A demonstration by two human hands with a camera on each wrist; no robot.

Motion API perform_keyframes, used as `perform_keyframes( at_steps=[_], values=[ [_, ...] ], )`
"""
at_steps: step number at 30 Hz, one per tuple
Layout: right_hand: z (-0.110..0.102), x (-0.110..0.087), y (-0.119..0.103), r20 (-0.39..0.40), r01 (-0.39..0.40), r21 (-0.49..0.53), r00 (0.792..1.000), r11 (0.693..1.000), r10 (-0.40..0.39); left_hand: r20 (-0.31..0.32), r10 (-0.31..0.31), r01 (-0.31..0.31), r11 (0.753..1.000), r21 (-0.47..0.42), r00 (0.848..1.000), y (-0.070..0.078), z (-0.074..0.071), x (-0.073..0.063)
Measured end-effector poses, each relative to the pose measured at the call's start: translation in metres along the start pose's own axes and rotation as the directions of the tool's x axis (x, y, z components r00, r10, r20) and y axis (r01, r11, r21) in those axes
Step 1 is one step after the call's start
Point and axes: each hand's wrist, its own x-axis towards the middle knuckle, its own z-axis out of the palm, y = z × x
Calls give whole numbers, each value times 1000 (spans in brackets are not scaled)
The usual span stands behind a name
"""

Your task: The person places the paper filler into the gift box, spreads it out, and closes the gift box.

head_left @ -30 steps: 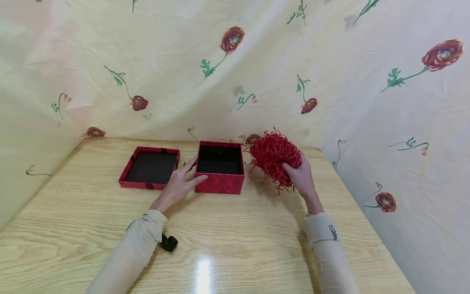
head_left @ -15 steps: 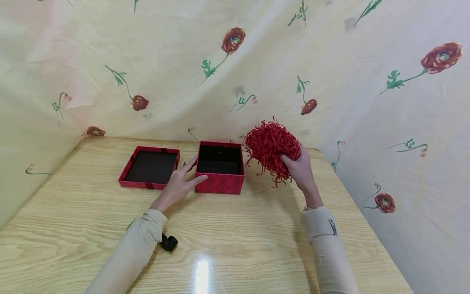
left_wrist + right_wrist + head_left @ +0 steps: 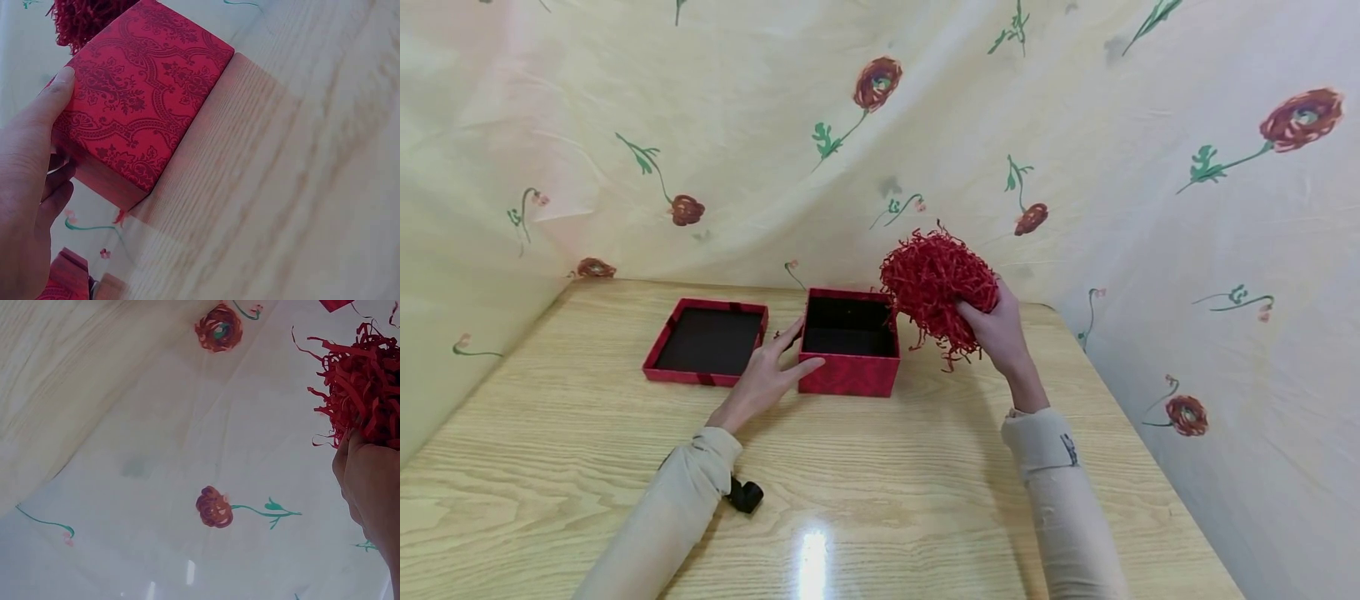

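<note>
One clump of paper shreds (image 3: 934,283) — my right hand (image 3: 1000,335) grips it; one red box (image 3: 850,377) — my left hand (image 3: 763,374) touches it, spread wide.

A floral cloth (image 3: 752,108) hangs behind a pale wood-grained table (image 3: 887,475).

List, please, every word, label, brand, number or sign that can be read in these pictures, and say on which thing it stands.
No text can be read in any view.
Right sleeve: a dark mark on the cuff, too small to tell whether it is lettering.
Red box: ornamental pattern only.
Hanging cloth: flowers only.
</note>
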Motion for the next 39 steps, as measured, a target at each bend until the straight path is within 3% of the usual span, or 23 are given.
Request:
perform_keyframes(
  at_steps=[10,30,39],
  values=[
    [22,6,-1,36,39,52,999,998,-40,-1,-16,16,1000,4,1000,1,0,0],
    [57,10,5,177,5,-22,984,1000,-1,-12,-8,8,1000,-5,1000,1,1,0],
    [72,10,8,204,-5,-38,979,999,13,-4,-9,9,1000,-2,1000,3,1,-1]
  ],
)
